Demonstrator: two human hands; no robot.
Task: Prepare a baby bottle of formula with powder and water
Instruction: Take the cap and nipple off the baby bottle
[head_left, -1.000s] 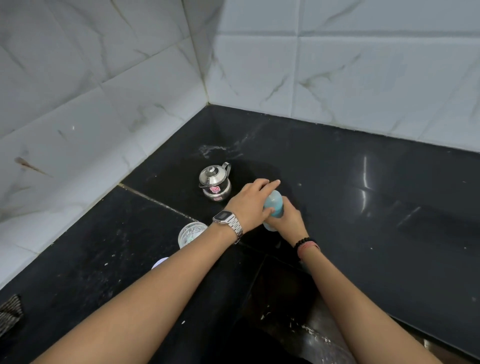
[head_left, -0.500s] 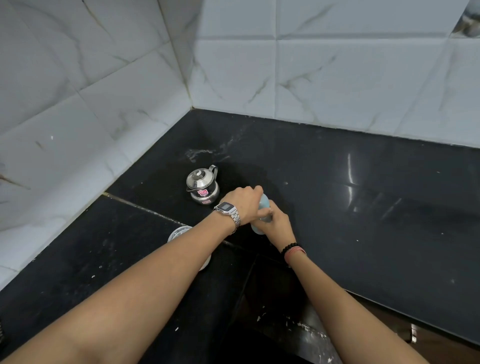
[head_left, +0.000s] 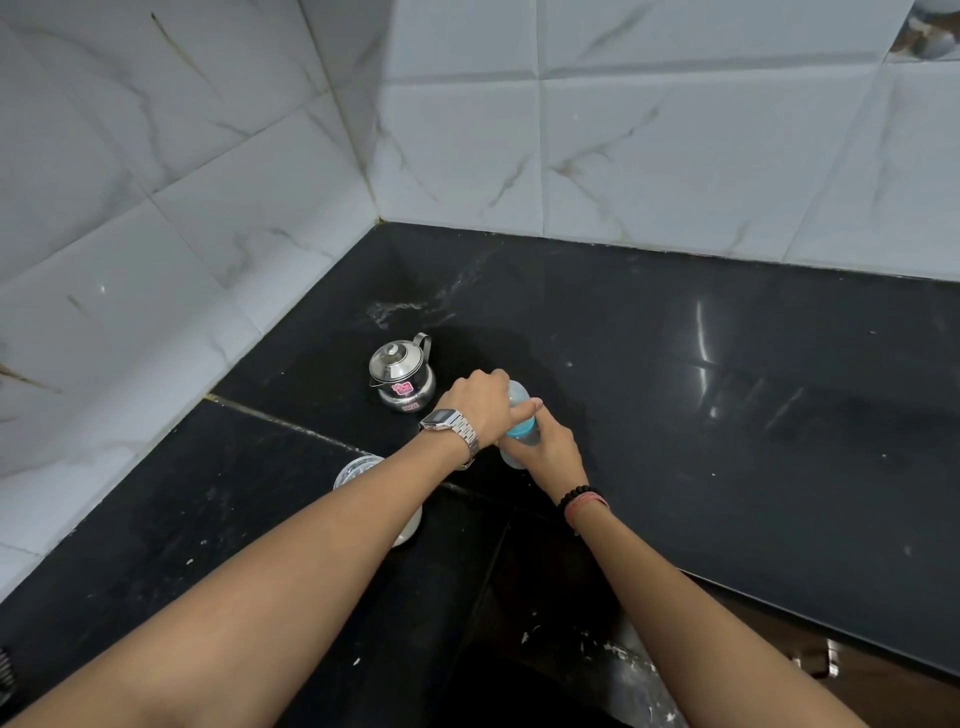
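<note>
A baby bottle (head_left: 521, 430) with a clear cap and a blue collar stands on the black counter (head_left: 727, 415). My right hand (head_left: 551, 448) wraps around the bottle's body from the right. My left hand (head_left: 483, 402), with a metal watch on its wrist, grips the cap and collar from above. Just left of the bottle sits a small steel kettle (head_left: 401, 375) with a lid and a pink sticker. A clear round container (head_left: 358, 470) with a white base lies partly hidden under my left forearm.
White marble tiles (head_left: 623, 156) close off the counter at the back and left, meeting in a corner. The counter edge drops off near me at the lower right. A dark striped cloth (head_left: 5, 675) shows at the far lower left edge.
My left hand has shifted its grip on the bottle's top, fingers curling tighter around it. The camera has tilted up a little. The bottle and kettle stay in place.
</note>
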